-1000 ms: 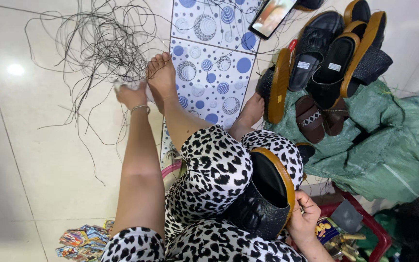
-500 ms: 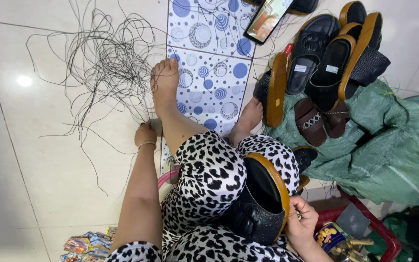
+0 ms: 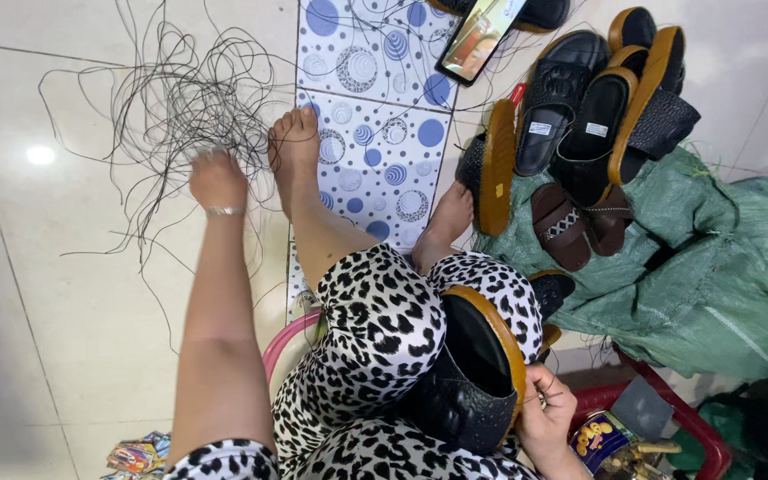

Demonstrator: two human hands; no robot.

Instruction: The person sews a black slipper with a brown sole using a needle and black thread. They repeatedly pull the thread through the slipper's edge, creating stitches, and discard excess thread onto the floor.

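Note:
My left hand [image 3: 217, 180], a bangle at the wrist, reaches out to the edge of a loose tangle of thin black thread [image 3: 171, 107] on the pale floor tiles; it is blurred, so its grip cannot be read. My right hand [image 3: 546, 416] holds the tan sole edge of a black sandal [image 3: 473, 373] that rests on my lap against my spotted black-and-white trousers. My bare left foot [image 3: 293, 151] lies beside the thread.
A pile of black and brown sandals [image 3: 593, 116] lies on a green sack [image 3: 713, 267] at the right. A phone [image 3: 482, 36] rests on a blue-dotted tile strip [image 3: 375, 133]. A red tray with a tin [image 3: 606, 436] sits bottom right.
My left hand has moved from beside my foot out to the left and farther away, into the edge of the thread tangle. The right hand stays on the sandal.

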